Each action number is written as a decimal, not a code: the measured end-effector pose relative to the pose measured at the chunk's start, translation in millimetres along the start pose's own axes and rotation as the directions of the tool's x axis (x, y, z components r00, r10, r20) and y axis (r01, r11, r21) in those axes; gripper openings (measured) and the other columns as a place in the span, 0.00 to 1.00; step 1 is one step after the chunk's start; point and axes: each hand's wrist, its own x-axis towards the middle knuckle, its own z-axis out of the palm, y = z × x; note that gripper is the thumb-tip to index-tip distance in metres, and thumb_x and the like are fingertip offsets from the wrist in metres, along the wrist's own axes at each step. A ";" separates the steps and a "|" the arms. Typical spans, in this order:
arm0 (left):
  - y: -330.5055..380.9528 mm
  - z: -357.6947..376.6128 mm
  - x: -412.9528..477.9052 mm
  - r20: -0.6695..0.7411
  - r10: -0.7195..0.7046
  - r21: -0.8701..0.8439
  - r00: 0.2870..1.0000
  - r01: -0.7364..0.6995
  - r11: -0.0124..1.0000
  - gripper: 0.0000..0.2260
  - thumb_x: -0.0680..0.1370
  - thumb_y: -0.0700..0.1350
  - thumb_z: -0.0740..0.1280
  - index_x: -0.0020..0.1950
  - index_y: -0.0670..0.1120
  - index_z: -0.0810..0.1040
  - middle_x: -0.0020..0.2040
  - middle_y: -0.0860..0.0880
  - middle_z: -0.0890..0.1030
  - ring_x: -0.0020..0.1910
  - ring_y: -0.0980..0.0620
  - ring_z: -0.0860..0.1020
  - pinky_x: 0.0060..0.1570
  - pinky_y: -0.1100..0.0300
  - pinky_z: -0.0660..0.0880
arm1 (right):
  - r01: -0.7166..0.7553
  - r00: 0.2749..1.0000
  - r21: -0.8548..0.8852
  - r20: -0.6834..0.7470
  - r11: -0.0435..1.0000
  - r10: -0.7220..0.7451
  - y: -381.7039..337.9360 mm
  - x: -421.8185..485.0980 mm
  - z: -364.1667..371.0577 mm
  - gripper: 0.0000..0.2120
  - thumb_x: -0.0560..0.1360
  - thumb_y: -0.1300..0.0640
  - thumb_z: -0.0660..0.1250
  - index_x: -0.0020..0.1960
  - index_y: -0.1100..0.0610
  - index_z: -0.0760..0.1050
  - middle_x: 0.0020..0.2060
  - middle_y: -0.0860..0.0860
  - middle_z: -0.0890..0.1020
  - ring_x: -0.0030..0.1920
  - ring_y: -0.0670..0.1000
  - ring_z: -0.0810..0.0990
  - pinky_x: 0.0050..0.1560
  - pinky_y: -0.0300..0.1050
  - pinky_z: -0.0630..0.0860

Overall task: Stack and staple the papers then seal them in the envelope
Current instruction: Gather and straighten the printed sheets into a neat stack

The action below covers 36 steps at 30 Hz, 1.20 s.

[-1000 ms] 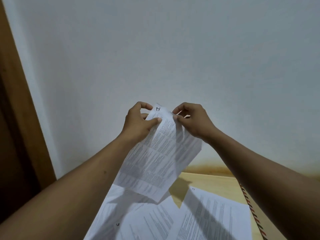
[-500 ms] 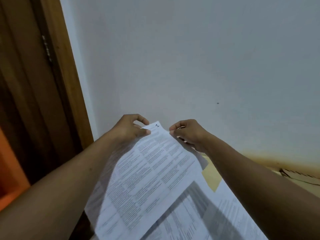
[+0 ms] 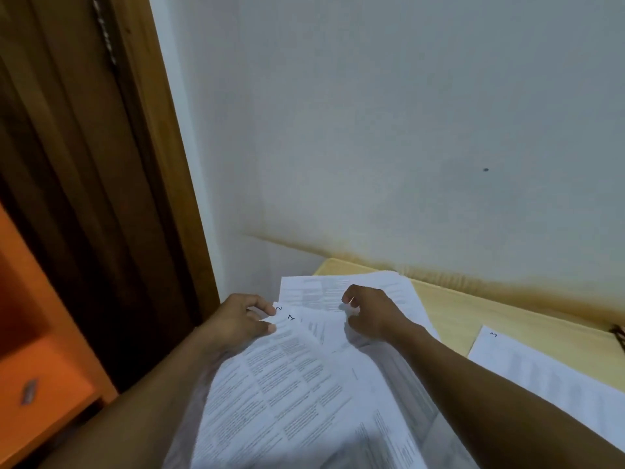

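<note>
My left hand (image 3: 241,321) pinches the top corners of two printed sheets, the one numbered 1 (image 3: 287,384) lying over the one numbered 2 (image 3: 278,308). My right hand (image 3: 370,314) hovers with curled fingers over the papers; whether it holds one I cannot tell. Another printed sheet (image 3: 389,292) lies flat beneath it on the pale wooden table (image 3: 473,316). A sheet numbered 3 (image 3: 541,374) lies apart at the right. No envelope or stapler shows.
The table's far edge meets a white wall (image 3: 372,130) with a brown stain along its base. A dark wooden door frame (image 3: 118,164) stands at the left, with an orange cabinet (image 3: 40,367) below it. A dark object (image 3: 619,336) peeks in at the right edge.
Both hands have come down from in front of the wall to the table with sheet 1. My view has swung left and down. My right hand has left the sheet's top edge.
</note>
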 end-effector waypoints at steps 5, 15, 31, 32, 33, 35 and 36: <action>-3.1 8.1 12.9 0.067 0.009 -0.022 0.998 -0.008 1.000 0.10 0.71 0.37 0.80 0.50 0.45 0.86 0.48 0.34 0.86 0.49 0.36 0.87 0.56 0.38 0.83 | -0.040 0.998 -0.070 0.040 0.997 0.043 3.6 6.2 6.3 0.18 0.69 0.54 0.70 0.59 0.48 0.76 0.57 0.48 0.80 0.58 0.52 0.77 0.58 0.48 0.76; -13.1 4.6 19.6 0.072 0.010 0.015 0.997 -0.011 1.000 0.11 0.73 0.36 0.79 0.53 0.43 0.84 0.44 0.37 0.86 0.48 0.41 0.87 0.52 0.48 0.85 | 0.040 0.999 -0.068 0.036 0.997 -0.038 -12.2 18.1 24.8 0.22 0.70 0.47 0.76 0.61 0.49 0.75 0.57 0.47 0.80 0.60 0.51 0.76 0.58 0.48 0.75; 2.8 9.7 27.2 -0.138 0.136 -0.007 0.981 -0.138 0.990 0.09 0.74 0.41 0.80 0.48 0.54 0.86 0.46 0.51 0.88 0.47 0.49 0.88 0.53 0.47 0.85 | 0.103 0.992 0.022 -0.073 0.994 -0.101 -12.7 28.4 -0.2 0.07 0.77 0.63 0.66 0.51 0.58 0.82 0.40 0.48 0.78 0.44 0.51 0.76 0.43 0.42 0.70; 7.4 9.4 28.4 -0.160 0.157 -0.009 0.975 -0.160 0.987 0.09 0.74 0.42 0.80 0.48 0.55 0.86 0.45 0.51 0.88 0.47 0.49 0.88 0.53 0.46 0.85 | 0.110 0.988 0.038 -0.114 0.993 -0.105 -12.3 28.4 -5.6 0.07 0.77 0.63 0.66 0.51 0.58 0.83 0.38 0.47 0.78 0.43 0.51 0.75 0.42 0.43 0.69; 14.0 8.8 29.3 -0.175 0.175 -0.018 0.969 -0.181 0.983 0.09 0.74 0.41 0.79 0.48 0.54 0.86 0.43 0.51 0.88 0.46 0.48 0.88 0.53 0.46 0.85 | 0.112 0.982 0.061 -0.158 0.992 -0.101 -11.7 29.2 -11.6 0.07 0.77 0.63 0.66 0.50 0.58 0.82 0.36 0.47 0.77 0.42 0.50 0.75 0.42 0.43 0.68; 31.3 6.8 31.0 -0.196 0.206 -0.028 0.959 -0.215 0.976 0.09 0.75 0.40 0.79 0.50 0.53 0.85 0.43 0.50 0.88 0.46 0.48 0.88 0.52 0.48 0.85 | 0.107 0.966 0.113 -0.247 0.988 -0.076 -10.5 30.6 -25.8 0.06 0.77 0.62 0.66 0.50 0.58 0.82 0.33 0.45 0.75 0.40 0.51 0.74 0.41 0.43 0.67; 41.6 5.7 32.4 -0.211 0.215 -0.037 0.954 -0.228 0.973 0.09 0.75 0.40 0.79 0.49 0.52 0.85 0.43 0.50 0.88 0.46 0.47 0.88 0.52 0.49 0.85 | 0.107 0.955 0.134 -0.289 0.985 -0.065 -10.0 31.4 -33.5 0.05 0.78 0.62 0.67 0.49 0.58 0.82 0.32 0.44 0.74 0.40 0.51 0.74 0.41 0.43 0.67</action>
